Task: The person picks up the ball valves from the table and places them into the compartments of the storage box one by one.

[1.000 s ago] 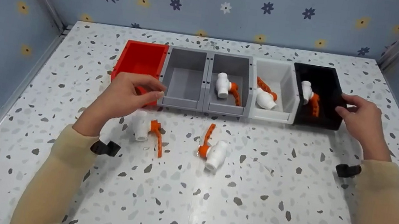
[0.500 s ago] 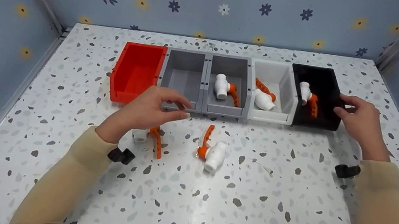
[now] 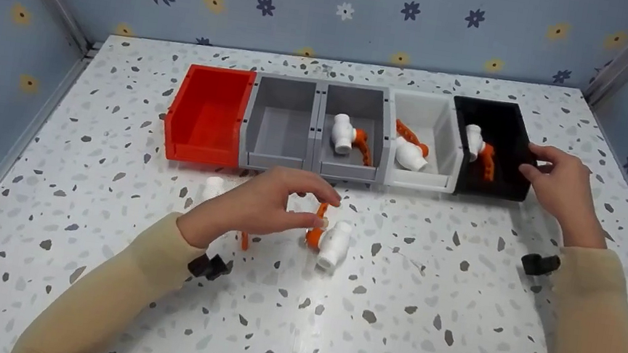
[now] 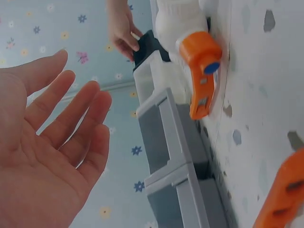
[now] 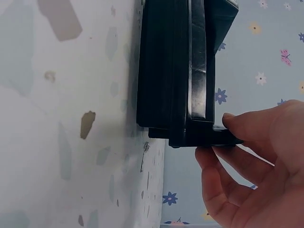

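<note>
My left hand (image 3: 272,204) hovers with fingers spread loosely and nothing between them, close by a white ball valve (image 3: 335,245) with an orange lever. That valve lies on the speckled table, and the fingertips overlap its lever in the head view. Beneath the left hand and wrist, a second white ball valve (image 3: 214,186) is mostly hidden; its orange lever tip (image 3: 244,241) shows below. My right hand (image 3: 565,183) pinches the right side wall of the black bin (image 5: 161,71), thumb on one face and fingers on the other. Inside that bin is another valve (image 3: 472,143).
Left of the black bin, in one row, stand a white bin (image 3: 443,121), two grey bins (image 3: 287,90) and a red bin (image 3: 207,117). One valve (image 3: 411,153) lies in the white bin, another valve (image 3: 343,134) in the right grey one. Flowered walls (image 3: 306,19) border the table.
My left hand has moved from beside the red bin rightward and toward me, to the valve in the middle. The right hand keeps its pinch on the black bin.
</note>
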A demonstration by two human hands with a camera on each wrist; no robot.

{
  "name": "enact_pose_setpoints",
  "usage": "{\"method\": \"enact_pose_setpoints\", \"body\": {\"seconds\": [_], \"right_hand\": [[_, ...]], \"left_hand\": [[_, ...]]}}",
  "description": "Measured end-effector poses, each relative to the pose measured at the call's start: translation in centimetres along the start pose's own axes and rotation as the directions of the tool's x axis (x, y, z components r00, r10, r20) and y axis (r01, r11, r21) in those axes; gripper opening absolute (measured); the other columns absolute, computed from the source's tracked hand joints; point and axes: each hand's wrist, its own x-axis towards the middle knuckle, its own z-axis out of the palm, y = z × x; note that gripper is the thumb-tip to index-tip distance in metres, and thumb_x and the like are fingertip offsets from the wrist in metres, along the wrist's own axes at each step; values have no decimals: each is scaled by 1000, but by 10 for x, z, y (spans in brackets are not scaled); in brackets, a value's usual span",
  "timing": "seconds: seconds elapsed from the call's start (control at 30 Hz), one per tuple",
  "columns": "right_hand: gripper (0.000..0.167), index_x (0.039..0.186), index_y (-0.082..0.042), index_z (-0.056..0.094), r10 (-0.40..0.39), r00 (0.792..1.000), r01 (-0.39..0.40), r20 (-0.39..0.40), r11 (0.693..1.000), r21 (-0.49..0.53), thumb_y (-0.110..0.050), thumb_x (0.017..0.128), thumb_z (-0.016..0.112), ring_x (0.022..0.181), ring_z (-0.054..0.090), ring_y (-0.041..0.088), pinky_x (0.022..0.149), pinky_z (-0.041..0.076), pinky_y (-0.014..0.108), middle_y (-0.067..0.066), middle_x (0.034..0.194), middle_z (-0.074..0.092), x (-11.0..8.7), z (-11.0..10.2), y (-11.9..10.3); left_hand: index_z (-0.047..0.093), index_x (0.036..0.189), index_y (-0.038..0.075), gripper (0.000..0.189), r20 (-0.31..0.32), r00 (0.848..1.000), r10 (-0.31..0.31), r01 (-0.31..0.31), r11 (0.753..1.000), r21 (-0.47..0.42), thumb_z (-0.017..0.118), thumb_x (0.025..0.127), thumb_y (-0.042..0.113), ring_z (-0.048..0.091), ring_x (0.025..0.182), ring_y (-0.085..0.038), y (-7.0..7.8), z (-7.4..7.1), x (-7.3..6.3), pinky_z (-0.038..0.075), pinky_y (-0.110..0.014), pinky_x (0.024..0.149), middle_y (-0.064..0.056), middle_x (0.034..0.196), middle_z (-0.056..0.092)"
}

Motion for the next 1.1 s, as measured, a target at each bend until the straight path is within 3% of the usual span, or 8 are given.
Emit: {"method": "enact_pose_setpoints", "body": {"seconds": [0.2, 0.53, 0.67, 0.83, 1.1], "right_hand": [[55, 151, -8, 43, 19, 999, -20, 27, 1000, 23, -26, 101, 58, 124, 53, 39, 94, 44, 52, 20, 148, 46, 1, -1, -1], [54, 151, -9, 43, 36, 999, -38, 29, 999, 38, -25, 102, 58, 124, 53, 38, 97, 43, 52, 19, 149, 46, 1, -1, -1], [54, 151, -8, 43, 36, 999, -37, 27, 999, 40, -24, 102, 58, 123, 53, 38, 98, 43, 52, 19, 149, 46, 0, -1, -1], [54, 151, -8, 43, 30, 999, -31, 19, 999, 32, -25, 102, 58, 124, 53, 39, 97, 43, 53, 20, 149, 46, 0, -1, -1], [55, 151, -9, 43, 52, 998, -53, 24, 998, 31, -27, 101, 59, 125, 53, 38, 98, 43, 53, 19, 149, 46, 0, -1, -3]], "left_hand": [[65, 130, 13, 39, 52, 999, -14, 15, 1000, -14, 73, 92, 17, 55, 120, -14, -4, 14, 7, 48, -45, 98, 3, 132, 61], [57, 138, 12, 55, 133, 989, -72, 79, 996, -48, 78, 88, 19, 54, 123, -27, -9, 27, 16, 45, -45, 101, 0, 136, 58], [56, 140, 14, 59, 165, 980, -110, 121, 991, -63, 80, 86, 20, 53, 123, -26, -10, 31, 17, 45, -45, 98, 0, 138, 56], [55, 141, 15, 64, 192, 975, -115, 130, 989, -65, 82, 84, 20, 53, 120, -24, -15, 36, 17, 47, -42, 93, 2, 140, 55], [55, 140, 13, 65, 239, 962, -131, 148, 987, -58, 84, 82, 20, 51, 125, -19, -23, 41, 17, 42, -39, 104, 1, 142, 52]]}}
